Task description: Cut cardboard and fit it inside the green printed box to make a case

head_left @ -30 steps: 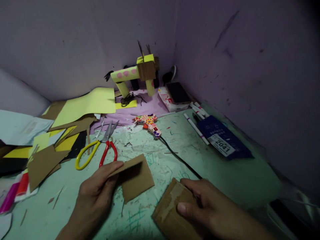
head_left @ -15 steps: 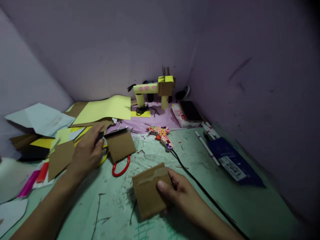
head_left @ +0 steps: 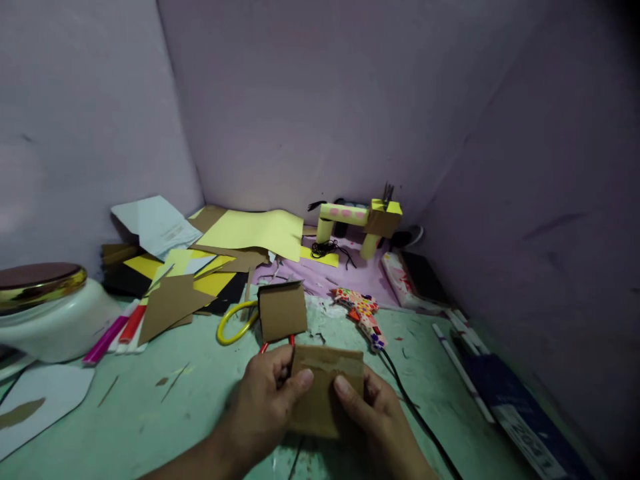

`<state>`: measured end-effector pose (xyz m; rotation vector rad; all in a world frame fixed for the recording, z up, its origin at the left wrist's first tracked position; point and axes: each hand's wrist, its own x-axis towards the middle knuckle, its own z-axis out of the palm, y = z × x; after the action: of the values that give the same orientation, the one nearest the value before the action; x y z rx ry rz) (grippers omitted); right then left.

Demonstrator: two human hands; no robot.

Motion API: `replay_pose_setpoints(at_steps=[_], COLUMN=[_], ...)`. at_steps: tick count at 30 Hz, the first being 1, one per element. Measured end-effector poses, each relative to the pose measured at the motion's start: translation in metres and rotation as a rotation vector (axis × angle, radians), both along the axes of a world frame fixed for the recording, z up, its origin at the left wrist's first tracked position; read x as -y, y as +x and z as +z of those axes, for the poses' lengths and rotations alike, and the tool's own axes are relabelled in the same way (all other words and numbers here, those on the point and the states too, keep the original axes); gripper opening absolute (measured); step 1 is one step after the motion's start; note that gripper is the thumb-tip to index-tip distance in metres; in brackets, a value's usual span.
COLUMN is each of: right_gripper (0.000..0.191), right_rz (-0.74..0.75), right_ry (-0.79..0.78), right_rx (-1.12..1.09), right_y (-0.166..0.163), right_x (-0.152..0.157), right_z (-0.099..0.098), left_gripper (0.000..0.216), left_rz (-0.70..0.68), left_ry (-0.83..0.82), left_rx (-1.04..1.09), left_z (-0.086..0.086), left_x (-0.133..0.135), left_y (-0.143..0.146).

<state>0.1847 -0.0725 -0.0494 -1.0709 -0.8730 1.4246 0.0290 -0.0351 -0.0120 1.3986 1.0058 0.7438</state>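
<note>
At the bottom centre of the frame, a square cardboard piece (head_left: 327,407) is held up between 2 hands, a strip of tape or dried glue running along its upper part. The left hand (head_left: 267,403) is closed on its left edge and the right hand (head_left: 383,413) on its right edge, both thumbs flat on the front face; the other fingers are mostly hidden behind it, as is its far side. Its lower edge is dim and hard to make out. Just beyond, a folded cardboard piece (head_left: 283,315) covers most of a pair of scissors, leaving a yellow handle loop (head_left: 227,341) and bits of red handle (head_left: 292,340) in sight. Right of centre lies a floral-patterned glue gun (head_left: 367,323), its black cable (head_left: 420,420) cut off by the bottom edge. At the lower right, a dark blue packet (head_left: 505,387) runs out of the frame; its white label (head_left: 530,440) reads "2041", while the smaller print is illegible. Faint print on the pale folded paper (head_left: 160,227) at the middle left cannot be read either. A white, gold-rimmed object (head_left: 55,313) is cut off by the left edge, so what it is cannot be told.
</note>
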Motion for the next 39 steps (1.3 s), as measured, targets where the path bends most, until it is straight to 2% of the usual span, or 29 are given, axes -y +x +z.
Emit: replay_pose_setpoints(at_steps=[5, 12, 19, 25, 31, 35, 37, 39], right_gripper=[0.036, 0.037, 0.032, 0.035, 0.039, 0.049, 0.059, 0.07], right_rz=[-0.102, -0.114, -0.156, -0.089, -0.021, 0.043, 0.059, 0.087], right_ry=[-0.043, -0.199, -0.151, -0.164, -0.069, -0.06, -0.078, -0.081], right_rx=[0.072, -0.225, -0.14, -0.164, -0.251, -0.295, -0.286, -0.289], right_y=[-0.004, -0.009, -0.006, -0.004, -0.003, 0.002, 0.005, 0.008], right_x=[-0.007, -0.003, -0.001, 0.0, 0.001, 0.001, 0.001, 0.0], right_z=[0.006, 0.009, 0.005, 0.013, 0.021, 0.02, 0.018, 0.015], left_gripper=[0.033, 0.033, 0.032, 0.038, 0.02, 0.046, 0.062, 0.07], left_rz=[0.017, -0.066, -0.072, -0.01, -0.028, -0.044, -0.05, -0.117], left_ry=[-0.005, -0.088, -0.094, -0.171, -0.185, -0.258, -0.222, -0.152], left_rx=[0.019, 0.16, 0.175, 0.257, 0.394, 0.495, 0.509, 0.486], left_z=[-0.005, -0.013, -0.015, -0.011, -0.009, -0.012, -0.011, -0.009], left_x=[0.001, 0.002, 0.003, 0.001, -0.003, -0.002, -0.002, -0.003], left_y=[0.001, 0.007, 0.009, 0.005, 0.002, 0.001, -0.001, -0.005])
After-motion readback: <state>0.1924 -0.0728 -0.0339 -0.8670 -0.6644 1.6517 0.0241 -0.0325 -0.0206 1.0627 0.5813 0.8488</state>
